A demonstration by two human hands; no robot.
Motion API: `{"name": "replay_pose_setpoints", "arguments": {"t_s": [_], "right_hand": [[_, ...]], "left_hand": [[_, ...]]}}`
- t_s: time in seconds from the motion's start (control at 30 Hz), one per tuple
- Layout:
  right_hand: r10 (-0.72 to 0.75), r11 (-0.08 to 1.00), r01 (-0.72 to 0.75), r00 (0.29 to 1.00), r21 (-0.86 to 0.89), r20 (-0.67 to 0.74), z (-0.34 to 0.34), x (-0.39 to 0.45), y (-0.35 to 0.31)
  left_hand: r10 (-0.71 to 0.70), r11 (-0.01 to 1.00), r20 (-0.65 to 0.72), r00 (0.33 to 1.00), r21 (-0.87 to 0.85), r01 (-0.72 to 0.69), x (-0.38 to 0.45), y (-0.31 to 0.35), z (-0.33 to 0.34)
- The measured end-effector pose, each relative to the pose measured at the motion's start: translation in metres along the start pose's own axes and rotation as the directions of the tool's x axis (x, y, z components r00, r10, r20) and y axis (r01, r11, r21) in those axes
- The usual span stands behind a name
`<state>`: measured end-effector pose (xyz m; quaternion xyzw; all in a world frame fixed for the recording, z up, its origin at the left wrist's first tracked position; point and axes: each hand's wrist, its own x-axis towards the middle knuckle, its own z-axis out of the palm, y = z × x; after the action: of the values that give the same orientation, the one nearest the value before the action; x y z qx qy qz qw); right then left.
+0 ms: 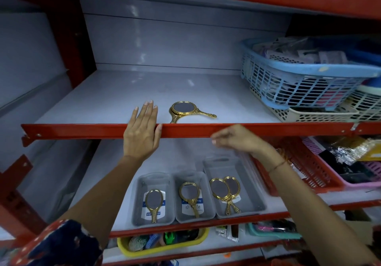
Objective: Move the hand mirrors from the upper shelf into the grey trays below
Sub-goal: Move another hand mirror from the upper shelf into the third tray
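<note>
My left hand (142, 133) lies flat on the red edge (82, 131) of the upper shelf, fingers straight and close together, holding nothing. My right hand (237, 139) hovers blurred just below that edge, fingers loosely curled, empty. One gold hand mirror (186, 110) lies on the shelf just right of my left fingertips. Below, three grey trays (208, 199) hold four mirrors.

Left hand (142, 133) flat, right hand (237, 139) loosely curled.
</note>
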<state>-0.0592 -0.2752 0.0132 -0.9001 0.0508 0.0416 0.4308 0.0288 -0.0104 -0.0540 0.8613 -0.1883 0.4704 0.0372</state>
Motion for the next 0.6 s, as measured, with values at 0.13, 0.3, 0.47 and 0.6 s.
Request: {"name": "replay_pose_setpoints", "arguments": {"t_s": [0.13,0.3,0.47,0.6], "right_hand": [[-0.099,0.984,0.119,0.985,0.134,-0.142,-0.015,0.02,-0.051],[-0.053,0.969,-0.019,0.959,-0.248,-0.28,-0.025,0.075,-0.068],[0.203,0.892,-0.21,0.977,-0.4,-0.06,-0.024,0.105,-0.071],[0.293,0.926,-0.265,0.953,-0.269,0.07,-0.03,0.109,-0.071]], "left_hand": [[-0.001,1.0,0.025,1.0,0.009,0.001,0.0,0.0,-0.001],[0.005,1.0,0.05,0.999,0.03,-0.006,0.003,-0.001,0.0],[0.023,0.999,0.055,0.998,0.032,-0.024,0.005,-0.003,0.002],[0.033,0.999,0.041,0.999,0.035,-0.034,0.005,-0.004,0.004]]}}
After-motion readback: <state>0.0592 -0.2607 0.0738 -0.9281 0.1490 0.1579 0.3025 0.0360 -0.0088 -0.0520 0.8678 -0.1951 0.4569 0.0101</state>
